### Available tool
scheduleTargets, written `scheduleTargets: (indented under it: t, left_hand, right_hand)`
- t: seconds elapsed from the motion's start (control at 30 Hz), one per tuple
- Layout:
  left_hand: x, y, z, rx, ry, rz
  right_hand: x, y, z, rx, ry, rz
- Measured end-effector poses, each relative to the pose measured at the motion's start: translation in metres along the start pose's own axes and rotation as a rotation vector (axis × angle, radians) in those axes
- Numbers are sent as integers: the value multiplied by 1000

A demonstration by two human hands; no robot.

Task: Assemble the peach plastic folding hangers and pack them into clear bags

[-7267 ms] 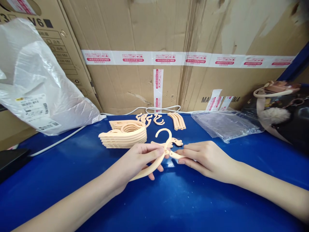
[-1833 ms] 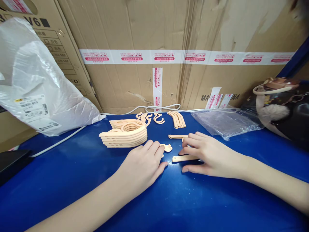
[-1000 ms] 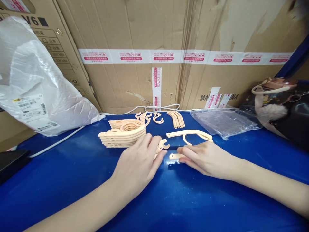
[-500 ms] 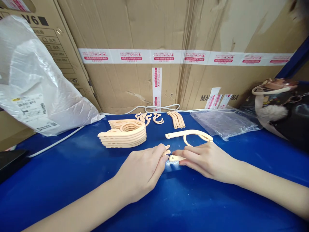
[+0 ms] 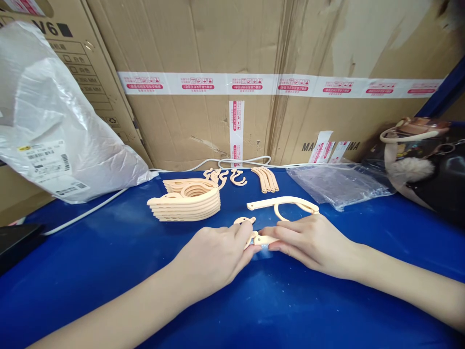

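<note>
Between the thumb and fingers of my left hand [image 5: 216,254] is a small cream plastic hanger hook [image 5: 241,220], its curved end showing above the fingers. My right hand [image 5: 312,245] grips a cream folding hanger body [image 5: 283,201]; one arm, with a holed end, sticks out toward the left, and another curves above the fingers. The hook's lower end meets the holed tip of the lower arm. Fingers hide part of both pieces. Left of the hands lies a stack of folded hangers [image 5: 185,211].
Behind the hands lie several loose hooks [image 5: 216,177], a single hook [image 5: 239,178] and several curved strips [image 5: 265,179]. A clear plastic bag [image 5: 337,186] and a dark bag [image 5: 443,174] are at right. A white parcel [image 5: 65,121] leans at left. Cardboard boxes [image 5: 203,126] stand behind a white cable [image 5: 247,161].
My left hand has moved slightly right, bringing the hook against the hanger arm's tip; more of the hook's curve now shows. My right hand has barely moved.
</note>
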State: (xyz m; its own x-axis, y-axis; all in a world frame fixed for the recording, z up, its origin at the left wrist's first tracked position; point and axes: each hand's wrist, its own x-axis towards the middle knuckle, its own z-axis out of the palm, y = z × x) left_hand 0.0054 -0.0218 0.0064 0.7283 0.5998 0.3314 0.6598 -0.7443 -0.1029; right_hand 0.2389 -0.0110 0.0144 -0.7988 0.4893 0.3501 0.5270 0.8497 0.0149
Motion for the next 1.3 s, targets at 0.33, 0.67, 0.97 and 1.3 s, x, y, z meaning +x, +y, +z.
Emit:
scheduleTargets:
  t: [0.33, 0.67, 0.97, 1.3]
  left_hand:
    - [2, 2, -1, -25, -84, 12]
    - [2, 0, 0, 100, 4, 83]
    - [0, 3, -2, 345, 119, 139]
    - [-1, 1, -3, 157, 234, 101]
  right_hand:
    - [-1, 0, 4, -49, 12, -36]
    - [0, 0, 2, 37, -35, 2]
    - [3, 0, -2, 261, -95, 68]
    - [2, 0, -1, 290, -107, 66]
